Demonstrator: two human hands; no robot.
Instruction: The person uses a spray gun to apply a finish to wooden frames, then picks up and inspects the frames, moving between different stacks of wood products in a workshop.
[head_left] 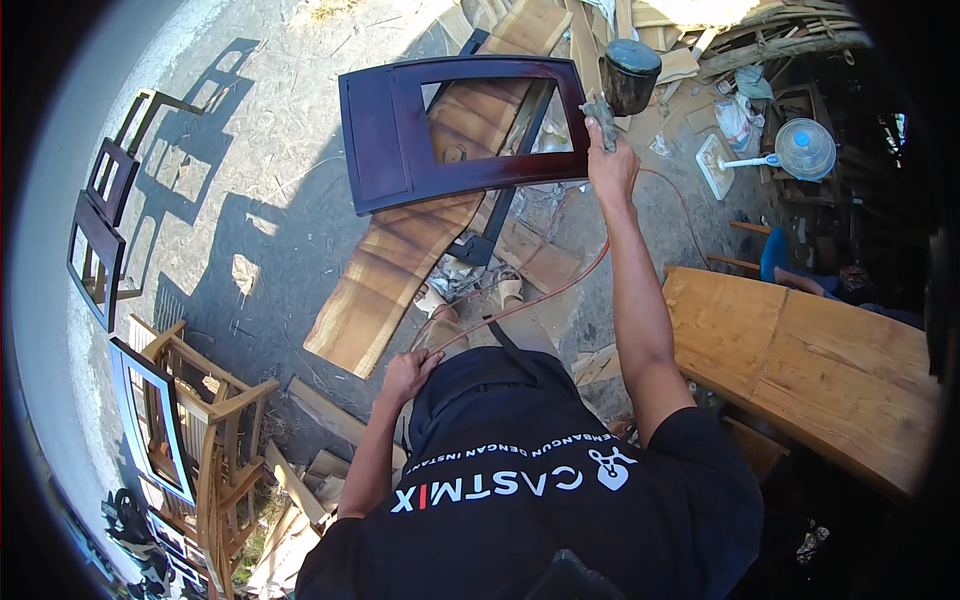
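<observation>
Right hand (pixel 613 160) grips the spray gun (pixel 601 112) at the dark panel (pixel 380 135), presumably for reach. Left hand (pixel 407 376), apart, clasps the hose (pixel 553 290), likely managing slack. I cannot see what props the panel.

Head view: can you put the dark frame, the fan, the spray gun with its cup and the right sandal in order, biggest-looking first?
1. Dark frame
2. Fan and spray gun with its cup: about alike, and the gun may be nearer, so I can't rank them
3. Right sandal
</observation>
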